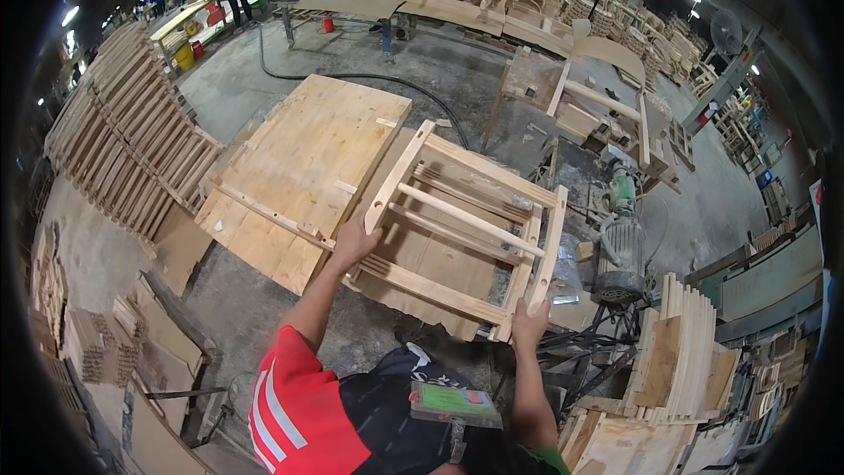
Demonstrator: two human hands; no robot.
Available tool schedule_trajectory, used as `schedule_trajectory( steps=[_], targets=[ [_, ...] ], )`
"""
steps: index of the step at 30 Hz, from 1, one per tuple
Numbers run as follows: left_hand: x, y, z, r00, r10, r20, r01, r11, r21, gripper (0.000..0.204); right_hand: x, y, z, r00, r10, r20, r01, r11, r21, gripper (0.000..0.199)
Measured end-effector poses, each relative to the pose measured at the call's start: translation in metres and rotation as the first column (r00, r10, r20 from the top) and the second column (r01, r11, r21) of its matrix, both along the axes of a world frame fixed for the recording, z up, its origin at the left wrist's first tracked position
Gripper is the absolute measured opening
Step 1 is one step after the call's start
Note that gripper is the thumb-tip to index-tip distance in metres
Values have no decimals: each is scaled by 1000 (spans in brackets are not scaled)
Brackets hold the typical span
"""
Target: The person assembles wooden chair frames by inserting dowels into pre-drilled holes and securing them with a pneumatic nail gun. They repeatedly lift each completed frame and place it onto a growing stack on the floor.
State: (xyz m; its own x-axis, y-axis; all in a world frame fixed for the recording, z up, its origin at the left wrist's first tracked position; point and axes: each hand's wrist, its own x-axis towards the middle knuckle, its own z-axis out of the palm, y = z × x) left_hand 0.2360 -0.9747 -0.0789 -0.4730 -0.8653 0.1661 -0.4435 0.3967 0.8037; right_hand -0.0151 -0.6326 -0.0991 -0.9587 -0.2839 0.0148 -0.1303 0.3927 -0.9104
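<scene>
Past green plastic-cased badge [453, 400], gripping pale slatted wooden frame [472, 221] with left hand [356, 242] and right hand [530, 324]. Beside right edge of tan plywood [308, 149].

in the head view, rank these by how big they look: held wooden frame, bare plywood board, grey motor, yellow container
Largest to smallest:
1. Wooden frame and plywood board: too alike to rank
2. Grey motor
3. Yellow container, though it's far off

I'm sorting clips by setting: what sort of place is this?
Likely a furniture or woodworking workshop: the held wooden frame, the tall stack of wooden strips at left, and the curved strips at lower right.
</scene>
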Motion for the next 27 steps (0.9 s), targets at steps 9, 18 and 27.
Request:
schedule_trajectory(
  steps=[9, 18, 27],
  targets=[
    [-9, -1, -39, 991, 95, 98, -90, 994, -57, 45, -10, -15, -27, 955, 22, -297, 130, 868, 480, 42],
    [-6, -11, -33, 995, 3, 99, -4, 1000, 11, 42, -19, -21, -39, 984, 83, -157, -37, 960, 277, 46],
    [-8, -20, -44, 996, -67, 54, 59, 990, 130, 37, -24, -9, -29, 984, 171, -54, -146, 939, 312, 55]
  ],
)
